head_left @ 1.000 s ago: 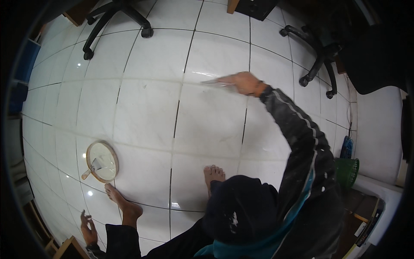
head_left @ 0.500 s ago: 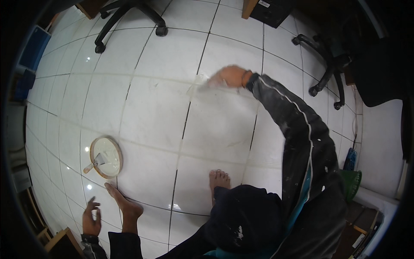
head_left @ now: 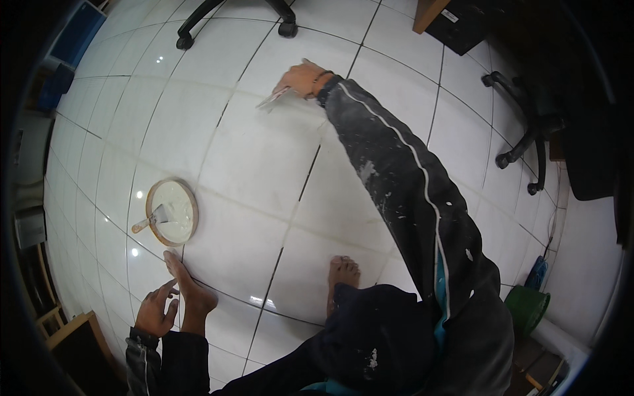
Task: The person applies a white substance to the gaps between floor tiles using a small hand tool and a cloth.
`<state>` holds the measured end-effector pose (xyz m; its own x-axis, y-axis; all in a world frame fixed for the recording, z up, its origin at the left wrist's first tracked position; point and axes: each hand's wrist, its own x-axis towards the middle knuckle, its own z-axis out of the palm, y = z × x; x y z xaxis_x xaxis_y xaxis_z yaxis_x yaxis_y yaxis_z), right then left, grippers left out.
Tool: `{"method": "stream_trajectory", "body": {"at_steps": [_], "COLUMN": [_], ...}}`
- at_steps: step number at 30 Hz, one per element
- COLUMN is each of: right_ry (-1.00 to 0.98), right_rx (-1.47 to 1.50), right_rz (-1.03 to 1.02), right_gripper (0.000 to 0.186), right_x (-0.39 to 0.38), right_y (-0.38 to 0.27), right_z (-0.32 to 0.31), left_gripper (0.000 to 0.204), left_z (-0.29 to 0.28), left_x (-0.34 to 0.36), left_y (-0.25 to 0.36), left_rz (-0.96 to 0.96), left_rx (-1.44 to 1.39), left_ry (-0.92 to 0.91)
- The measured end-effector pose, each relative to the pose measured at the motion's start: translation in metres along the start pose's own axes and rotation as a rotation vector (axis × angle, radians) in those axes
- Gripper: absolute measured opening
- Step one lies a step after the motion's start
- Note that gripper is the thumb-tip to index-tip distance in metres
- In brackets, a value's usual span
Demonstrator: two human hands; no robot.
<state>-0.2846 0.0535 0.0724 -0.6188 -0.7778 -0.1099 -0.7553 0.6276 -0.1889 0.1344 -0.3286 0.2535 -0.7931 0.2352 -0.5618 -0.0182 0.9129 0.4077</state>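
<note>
My right hand [head_left: 304, 79] reaches far out over the white tiled floor [head_left: 264, 158], closed on a thin flat scraper [head_left: 275, 99]. The scraper's pale blade slants down at the tile surface; the hand covers the rest of it. Down at the lower left, my left hand [head_left: 157, 310] is beside my left foot [head_left: 191, 294], fingers apart and holding nothing. Beyond that foot stands a round shallow bowl [head_left: 191, 228] with a creamy white paste [head_left: 177, 203] in it. A putty knife [head_left: 158, 216] lies across its near-left rim, blade in the paste.
A wheeled chair base [head_left: 287, 26] stands at the far edge, another [head_left: 528, 142] at the right. A black box [head_left: 462, 30] sits at the far right. Near the right wall is a green basket [head_left: 528, 307]. Wooden furniture [head_left: 76, 336] borders the lower left.
My right hand has swept left and farther out with the scraper. My left hand has come in closer to the left foot. The whole view has shifted a little.
</note>
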Motion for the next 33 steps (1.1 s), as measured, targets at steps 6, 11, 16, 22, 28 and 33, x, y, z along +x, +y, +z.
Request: {"method": "stream_trajectory", "body": {"at_steps": [6,11,16,22,28,33], "right_ry": [-0.161,-0.191,-0.175,-0.232,-0.313,0.038], "right_rx": [-0.014,0.008,-0.178,-0.064,0.078,0.015], "right_rz": [-0.047,-0.278,-0.259,0.002,0.289,0.163], "right_gripper": [0.042,0.037,0.043,0.054,0.043,0.047], "right_x": [0.065,0.007,-0.110,-0.215,-0.237,-0.200], "right_y": [-0.036,0.004,0.036,0.044,0.013,-0.001], "right_z": [0.003,0.008,0.021,0.034,0.008,0.016], "left_gripper": [0.041,0.043,0.046,0.044,0.044,0.043], "left_z": [0.004,0.007,0.008,0.002,-0.007,-0.003], "left_x": [0.003,0.004,-0.005,-0.012,-0.015,-0.008], "left_y": [-0.002,-0.013,-0.017,-0.010,-0.006,-0.007], "left_rz": [-0.038,-0.076,-0.155,-0.182,-0.160,-0.138], "left_rx": [0.019,-0.087,-0.107,-0.106,-0.084,-0.083], "left_ry": [-0.062,-0.054,-0.063,-0.011,0.063,0.045]}}
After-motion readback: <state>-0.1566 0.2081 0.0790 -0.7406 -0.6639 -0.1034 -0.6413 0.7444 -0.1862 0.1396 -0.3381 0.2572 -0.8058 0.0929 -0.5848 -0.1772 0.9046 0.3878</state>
